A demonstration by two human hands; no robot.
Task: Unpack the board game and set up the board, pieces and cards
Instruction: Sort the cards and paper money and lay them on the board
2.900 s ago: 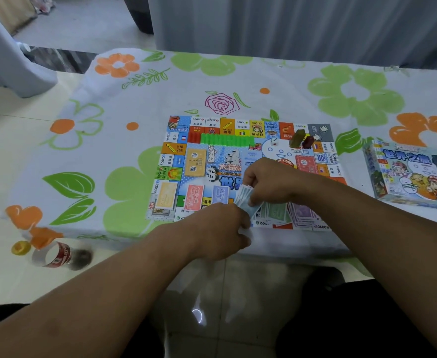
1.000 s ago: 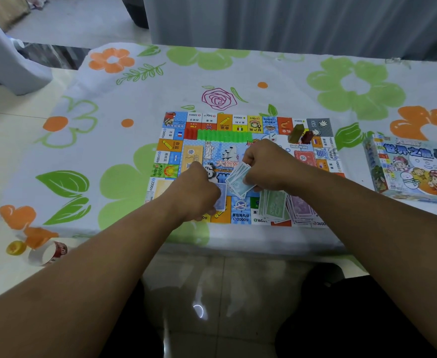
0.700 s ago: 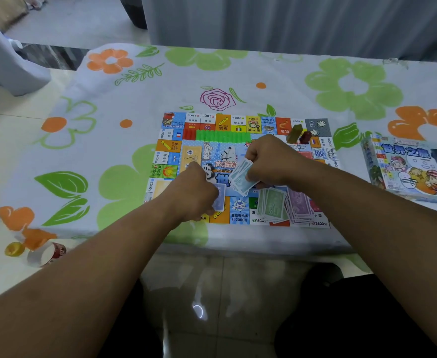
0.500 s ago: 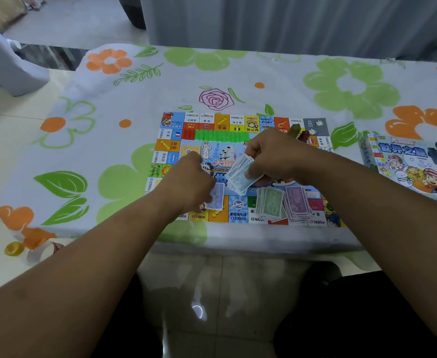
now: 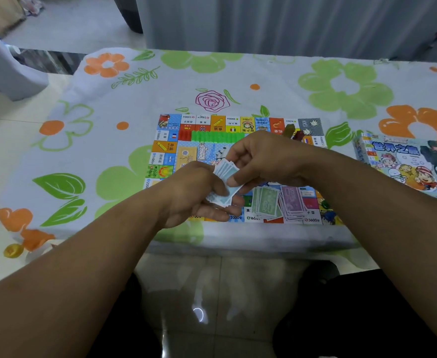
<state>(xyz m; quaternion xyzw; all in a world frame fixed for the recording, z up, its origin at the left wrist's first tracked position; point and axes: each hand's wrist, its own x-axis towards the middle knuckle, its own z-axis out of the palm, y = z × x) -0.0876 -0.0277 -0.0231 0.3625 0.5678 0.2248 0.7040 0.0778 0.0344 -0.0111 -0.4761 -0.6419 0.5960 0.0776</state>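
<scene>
Holding blue bills (image 5: pixel 225 174) above board (image 5: pixel 220 124), frame centre | left hand (image 5: pixel 191 192) grip: closed on bills | right hand (image 5: pixel 261 158) grip: pinching same bills | green stack (image 5: pixel 265 205), purple stack (image 5: pixel 293 205): board lower right | box (image 5: pixel 406 164): table (image 5: pixel 276 99), right edge

Colourful game board (image 5: pixel 169 147) lying flat near the table's front edge. Row of green houses (image 5: pixel 217 136) along its far side; olive and red pieces (image 5: pixel 293 132) near the far right corner. Green notes (image 5: pixel 265 202) and purple notes (image 5: pixel 293 202) stacked side by side at the near edge. Fanned blue notes (image 5: pixel 225 174) pinched between left hand (image 5: pixel 194 195) and right hand (image 5: pixel 261 158). Game box (image 5: pixel 406 164) closed, lying to the right of the board.
</scene>
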